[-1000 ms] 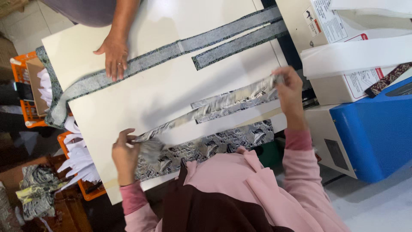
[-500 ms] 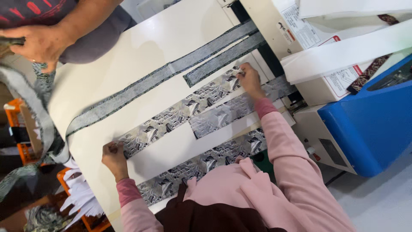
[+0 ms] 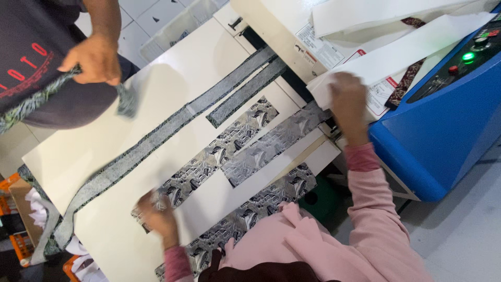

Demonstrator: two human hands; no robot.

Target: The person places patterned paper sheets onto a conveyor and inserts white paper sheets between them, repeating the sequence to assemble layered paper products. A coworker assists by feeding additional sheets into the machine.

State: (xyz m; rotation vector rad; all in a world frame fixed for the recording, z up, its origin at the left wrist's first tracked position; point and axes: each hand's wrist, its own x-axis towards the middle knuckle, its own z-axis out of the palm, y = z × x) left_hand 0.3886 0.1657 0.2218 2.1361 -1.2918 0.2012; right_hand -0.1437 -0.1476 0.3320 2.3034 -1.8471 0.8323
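While your left hand [image 3: 159, 214] pinches a patterned fabric strip [image 3: 209, 156], your right hand [image 3: 347, 102] grips white paper [image 3: 396, 60]; orange crate [image 3: 18, 240] beyond your left hand holds white pieces.

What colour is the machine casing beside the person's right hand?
Bright blue; the machine casing shows plainly in the head view, just beyond the right hand.

A cream worktable [image 3: 156, 94] is carrying several fabric strips laid diagonally w/ gaps between them. Farthest, a long grey strip [image 3: 156, 138] is running from the left edge toward the machine, w/ a shorter grey strip [image 3: 245, 94] lying just beside it at the right end. Nearer, two black-and-white patterned strips [image 3: 219, 146] [image 3: 271, 143] are lying side by side, and a third patterned strip [image 3: 255, 206] is sitting at the near edge.
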